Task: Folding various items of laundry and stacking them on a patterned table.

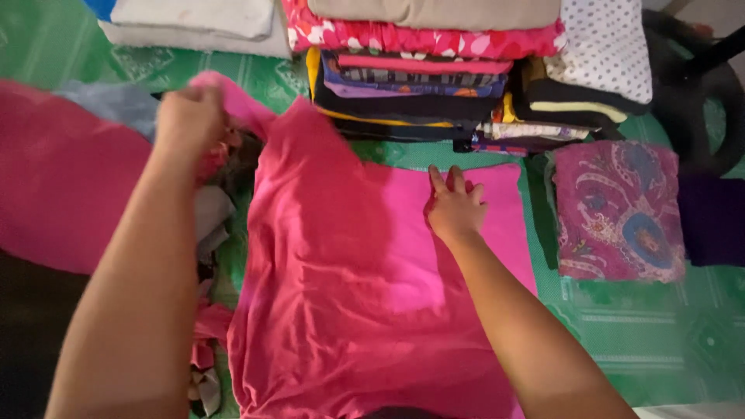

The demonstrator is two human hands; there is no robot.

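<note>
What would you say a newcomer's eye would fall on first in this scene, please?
First, the large bright pink garment spread over the green patterned mat in the middle, with the right hand pressed flat on it and the left hand lifting its upper left corner in a closed grip. Next, the stack of folded clothes along the top, and the folded magenta paisley cloth at right.

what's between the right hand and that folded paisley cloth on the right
In the head view, the right hand lies flat on the pink garment. Toward the folded paisley cloth come the garment's pink edge, then a dark green strip of fabric.
</note>
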